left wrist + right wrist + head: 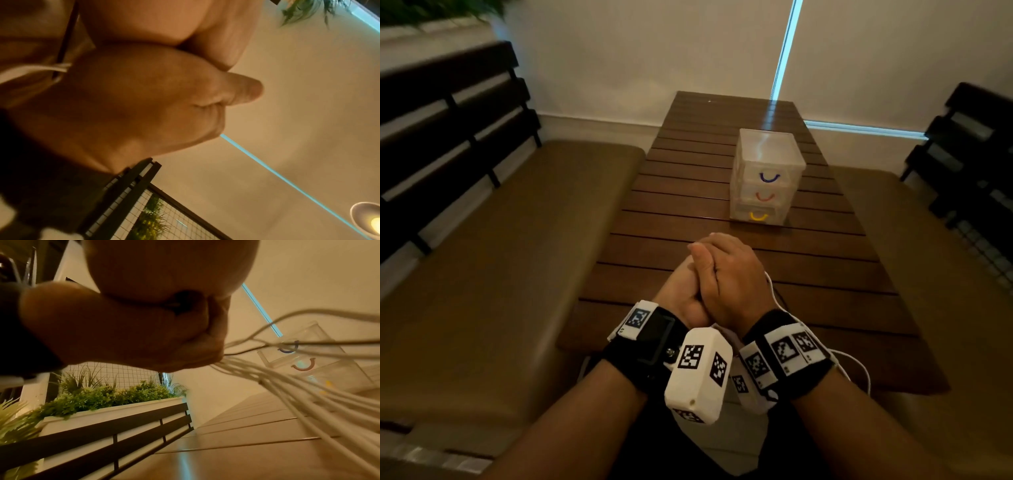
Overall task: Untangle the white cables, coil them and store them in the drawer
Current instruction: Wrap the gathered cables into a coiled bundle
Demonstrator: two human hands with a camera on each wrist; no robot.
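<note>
White cables (pixel 287 386), thin round strands, bunched in right hand (pixel 144 331).

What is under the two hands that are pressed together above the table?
White cables run out from beneath the right hand toward the table. The left hand lies against it. The hands cover how the cables are held.

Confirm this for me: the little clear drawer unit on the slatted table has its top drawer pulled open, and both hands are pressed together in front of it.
Not quite: in the head view all three drawers of the drawer unit are closed. The rest holds: left hand and right hand are pressed together.
</note>
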